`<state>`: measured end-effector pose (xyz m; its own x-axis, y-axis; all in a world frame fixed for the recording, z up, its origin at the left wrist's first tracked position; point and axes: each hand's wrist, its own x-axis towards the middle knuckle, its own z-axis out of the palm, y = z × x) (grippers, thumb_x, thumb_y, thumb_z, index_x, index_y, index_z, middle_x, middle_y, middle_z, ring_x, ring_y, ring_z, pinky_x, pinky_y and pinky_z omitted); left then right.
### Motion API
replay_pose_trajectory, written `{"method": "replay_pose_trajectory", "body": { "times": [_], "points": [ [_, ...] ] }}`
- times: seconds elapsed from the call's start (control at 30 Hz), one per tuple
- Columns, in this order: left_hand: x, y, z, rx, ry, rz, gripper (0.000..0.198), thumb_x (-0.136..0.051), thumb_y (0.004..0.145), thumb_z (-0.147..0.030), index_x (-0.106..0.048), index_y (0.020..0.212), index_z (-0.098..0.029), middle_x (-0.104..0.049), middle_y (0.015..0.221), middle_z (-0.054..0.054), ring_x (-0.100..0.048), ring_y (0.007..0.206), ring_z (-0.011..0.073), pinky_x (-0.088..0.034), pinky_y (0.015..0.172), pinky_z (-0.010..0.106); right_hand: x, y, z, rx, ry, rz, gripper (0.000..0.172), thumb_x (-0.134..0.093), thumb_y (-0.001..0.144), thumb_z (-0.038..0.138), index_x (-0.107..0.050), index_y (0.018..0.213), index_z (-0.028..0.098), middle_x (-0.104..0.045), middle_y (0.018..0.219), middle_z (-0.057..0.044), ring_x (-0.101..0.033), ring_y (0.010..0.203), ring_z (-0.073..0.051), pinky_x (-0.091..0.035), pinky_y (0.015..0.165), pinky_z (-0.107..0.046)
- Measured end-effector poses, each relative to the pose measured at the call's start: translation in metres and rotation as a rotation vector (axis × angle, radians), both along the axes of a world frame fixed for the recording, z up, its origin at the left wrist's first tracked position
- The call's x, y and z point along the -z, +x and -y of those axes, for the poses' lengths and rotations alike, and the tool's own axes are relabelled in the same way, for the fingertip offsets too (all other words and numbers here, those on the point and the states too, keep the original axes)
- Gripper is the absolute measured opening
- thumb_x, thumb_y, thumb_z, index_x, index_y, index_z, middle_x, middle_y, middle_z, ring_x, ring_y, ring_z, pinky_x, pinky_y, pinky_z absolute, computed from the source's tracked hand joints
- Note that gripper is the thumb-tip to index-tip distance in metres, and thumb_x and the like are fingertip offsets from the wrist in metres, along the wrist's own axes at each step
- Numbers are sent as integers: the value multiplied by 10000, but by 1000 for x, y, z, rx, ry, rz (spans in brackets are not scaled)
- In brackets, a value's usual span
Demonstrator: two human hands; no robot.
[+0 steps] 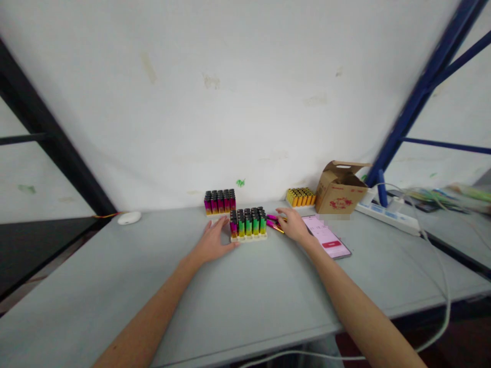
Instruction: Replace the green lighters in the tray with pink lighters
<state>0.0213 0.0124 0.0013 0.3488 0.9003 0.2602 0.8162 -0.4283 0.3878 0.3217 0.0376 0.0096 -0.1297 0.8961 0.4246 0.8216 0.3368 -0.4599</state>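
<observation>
Lighters [248, 225] upright in a white tray [248, 238] mid-frame, left hand [212, 241] with fingers wide at its left end, right hand [294, 225] at loose pink lighters [273, 225], finger grip unclear.

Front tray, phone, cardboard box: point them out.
Front tray [249, 238], head view: its near edge.
Phone [325, 236], head view: its screen.
Cardboard box [340, 196], head view: its printed side.

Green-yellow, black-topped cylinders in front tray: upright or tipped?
Upright: the green-yellow, black-topped cylinders stand in rows, black ends up.
</observation>
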Motion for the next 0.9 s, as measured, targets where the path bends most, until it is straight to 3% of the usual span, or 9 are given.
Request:
{"method": "replay_pose_trajectory", "body": {
  "times": [0.17, 0.3, 0.47, 0.67, 0.77, 0.9],
  "points": [
    [-4, 0, -3, 16, -77, 47, 856, -636, 754, -512, -309, 1467, -169, -480, 1466, 142, -389, 1393, 302, -127, 1199, 506, 3, -12, 0, -40, -74, 36, 289, -478, 899, 195, -713, 1067, 191, -725, 1090, -130, -638, 1021, -267, -442, 915, -367],
    [-6, 0, -3, 13, -84, 72, 807, -662, 741, -462, -357, 1446, -216, -524, 1437, 91, -441, 1360, 301, -170, 1196, 494, 7, -14, -5, 28, -77, -8, 246, -536, 876, 230, -714, 1044, 203, -734, 1054, -108, -648, 968, -256, -456, 861, -347],
    [-6, 0, -2, 12, -83, 62, 835, -685, 724, -474, -370, 1438, -179, -517, 1439, 113, -420, 1371, 315, -140, 1206, 490, 11, -9, -13, 43, -113, -4, 262, -568, 853, 278, -726, 1040, 184, -705, 1028, -115, -636, 894, -231, -460, 808, -328],
    [-8, 0, 0, 9, -83, 51, 819, -695, 729, -472, -384, 1432, -192, -494, 1458, 118, -410, 1376, 326, -146, 1205, 499, 11, -10, -11, 37, -120, 31, 248, -520, 874, 258, -709, 1005, 165, -708, 1031, -131, -621, 965, -263, -437, 844, -360],
    [-7, 0, -1, 11, -87, 52, 831, -694, 729, -475, -377, 1436, -177, -490, 1459, 131, -406, 1377, 332, -140, 1203, 512, 10, -11, -10, 31, -75, -69, 241, -484, 896, 258, -681, 1009, 177, -719, 984, -103, -628, 923, -243, -441, 849, -364],
    [-5, -2, -1, 33, -78, 56, 823, -677, 743, -479, -365, 1439, -169, -488, 1459, 139, -407, 1377, 333, -126, 1200, 526, 3, -13, -9, -60, 96, -417, 305, -427, 929, 353, -642, 1050, 174, -694, 1033, -102, -621, 926, -213, -471, 844, -349]
  ]
}}
